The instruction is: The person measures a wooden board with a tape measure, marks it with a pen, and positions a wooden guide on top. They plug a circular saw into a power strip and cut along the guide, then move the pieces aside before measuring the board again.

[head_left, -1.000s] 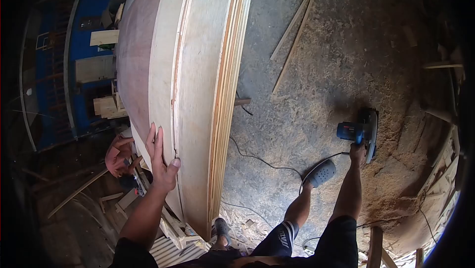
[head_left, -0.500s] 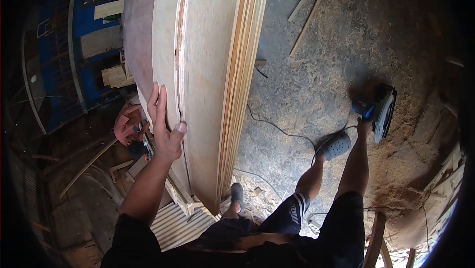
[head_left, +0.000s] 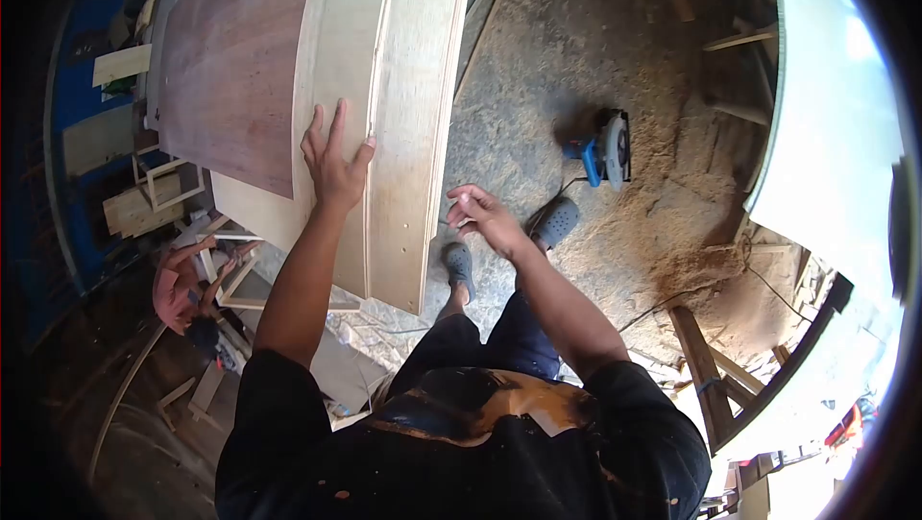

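Note:
My left hand (head_left: 334,167) lies with fingers spread on top of a stack of plywood sheets (head_left: 408,184), near a lengthwise seam. A reddish-brown sheet (head_left: 235,69) covers the stack's left part. Just off the stack's right edge, my right hand (head_left: 488,220) hangs in the air with loosely curled fingers apart and nothing in them. A blue circular saw (head_left: 607,150) stands on the sawdust-strewn floor, beyond my right foot and apart from both hands.
Another person (head_left: 182,285) in a pinkish top is low at the left by a wooden frame (head_left: 226,280). A large white panel (head_left: 826,88) stands at the right. Wooden legs (head_left: 706,376) and a cord (head_left: 778,294) are at lower right. Sawdust (head_left: 701,270) is heaped on the floor.
My right hand has let go of the circular saw on the floor and come up and left beside the plywood. My left hand stays on the stack. The view has shifted.

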### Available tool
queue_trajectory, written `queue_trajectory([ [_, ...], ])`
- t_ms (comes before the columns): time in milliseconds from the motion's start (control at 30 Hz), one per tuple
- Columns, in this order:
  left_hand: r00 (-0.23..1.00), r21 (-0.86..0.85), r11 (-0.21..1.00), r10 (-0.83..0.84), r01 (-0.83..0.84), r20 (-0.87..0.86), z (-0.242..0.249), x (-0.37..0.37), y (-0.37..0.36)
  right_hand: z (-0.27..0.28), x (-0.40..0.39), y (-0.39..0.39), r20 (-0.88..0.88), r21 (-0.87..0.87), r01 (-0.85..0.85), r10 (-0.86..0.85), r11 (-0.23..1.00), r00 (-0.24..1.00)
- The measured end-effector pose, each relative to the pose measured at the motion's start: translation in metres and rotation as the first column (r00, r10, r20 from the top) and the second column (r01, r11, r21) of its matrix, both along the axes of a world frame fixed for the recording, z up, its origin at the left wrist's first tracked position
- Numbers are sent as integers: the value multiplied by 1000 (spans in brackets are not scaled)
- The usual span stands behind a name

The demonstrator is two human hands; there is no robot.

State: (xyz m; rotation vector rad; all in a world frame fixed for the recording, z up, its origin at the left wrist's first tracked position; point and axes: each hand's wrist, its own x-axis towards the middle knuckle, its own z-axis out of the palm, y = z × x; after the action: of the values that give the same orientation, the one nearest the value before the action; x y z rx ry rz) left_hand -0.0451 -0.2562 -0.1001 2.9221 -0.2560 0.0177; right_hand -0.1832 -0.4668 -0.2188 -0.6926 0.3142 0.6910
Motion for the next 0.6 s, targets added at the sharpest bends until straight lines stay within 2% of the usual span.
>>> queue_trajectory([
  [33, 999, -34, 999, -11, 12, 30, -3, -3, 1, 17, 0, 10, -24, 19, 7, -6, 1000, 1000],
  [100, 1000, 25, 999, 31, -31, 5, 0, -3, 1, 33, -5, 30, -57, -78, -3, -2, 997, 998],
  [167, 999, -21, 1000, 9, -8, 32, 8, -3, 1, 32, -7, 33, -18, -80, 27, -29, 996, 999],
  [233, 1000, 20, 1000, 17, -17, -17, 2, -3, 9, 40, -21, 33, -63, -195, 46, -59, 980, 996],
  [300, 999, 6, 1000, -22, 21, 34, 12, 1, 20, 57, -34, 37, -162, -146, 71, -95, 987, 982],
  [333, 996, -188, 979, -85, 78, -29, 6, 6, 38, 71, -28, 38, -99, -177, 98, -117, 979, 988],
  [367, 983, -375, 919, -167, 125, -80, 7, 12, 54, 83, -46, 54, -138, -120, 86, -103, 989, 985],
  [433, 993, -462, 886, -35, -22, -113, 18, 1, 86, 96, -54, 82, -99, -294, 149, -185, 944, 978],
  [500, 979, -406, 891, 200, -201, -46, 41, -25, 128, 111, -58, 99, -82, -400, 207, -259, 893, 962],
  [533, 931, -228, 915, 357, -334, 70, 61, -44, 146, 117, -58, 107, -89, -480, 249, -330, 841, 940],
  [567, 872, -249, 855, 485, -456, 69, 66, -58, 176, 118, -59, 114, -68, -486, 264, -337, 833, 939],
  [600, 788, -272, 816, 570, -510, 232, 59, -76, 208, 115, -62, 120, -47, -569, 277, -367, 774, 929],
])
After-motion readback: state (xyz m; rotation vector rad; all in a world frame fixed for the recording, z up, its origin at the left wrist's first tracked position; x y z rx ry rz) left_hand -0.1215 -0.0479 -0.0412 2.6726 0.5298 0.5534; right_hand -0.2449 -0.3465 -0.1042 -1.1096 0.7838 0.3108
